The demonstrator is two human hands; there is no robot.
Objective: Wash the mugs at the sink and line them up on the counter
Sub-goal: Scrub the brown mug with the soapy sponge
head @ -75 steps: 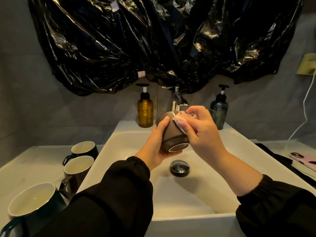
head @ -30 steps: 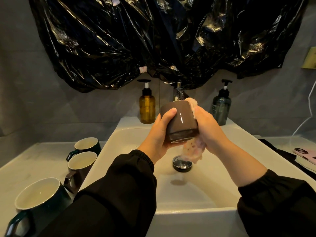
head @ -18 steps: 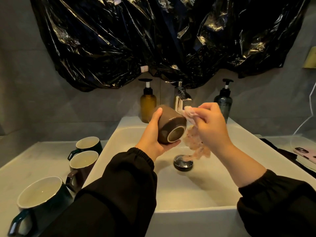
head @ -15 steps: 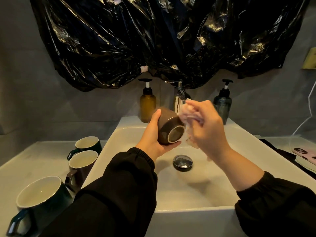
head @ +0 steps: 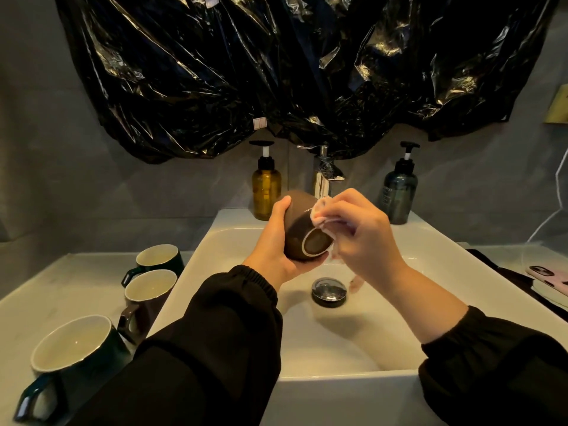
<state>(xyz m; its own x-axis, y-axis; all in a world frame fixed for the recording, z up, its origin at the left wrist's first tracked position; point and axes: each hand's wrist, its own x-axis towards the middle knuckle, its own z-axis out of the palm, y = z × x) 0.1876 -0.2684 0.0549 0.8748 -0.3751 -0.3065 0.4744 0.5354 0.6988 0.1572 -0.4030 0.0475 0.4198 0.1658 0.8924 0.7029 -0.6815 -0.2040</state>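
Over the white sink (head: 233, 241) my left hand (head: 273, 244) grips a brown mug (head: 302, 229), tipped so its ringed base faces me. My right hand (head: 359, 232) pinches a pale pink cloth (head: 319, 212) against the mug's side near the base; the cloth's loose end hangs below the hand. Three mugs stand upright in a row on the counter left of the sink: a dark green one (head: 159, 259) at the back, a brown one (head: 147, 296) in the middle, a large dark green one (head: 73, 355) nearest me.
A chrome tap (head: 325, 176) rises behind the mug, with an amber pump bottle (head: 266, 186) to its left and a dark pump bottle (head: 398, 192) to its right. The drain stopper (head: 329, 292) sits in the basin. A pink phone (head: 550, 276) lies on the right counter.
The mug was turned from base-down to base facing me. My right hand moved the cloth from behind the mug to its upper side near the base.
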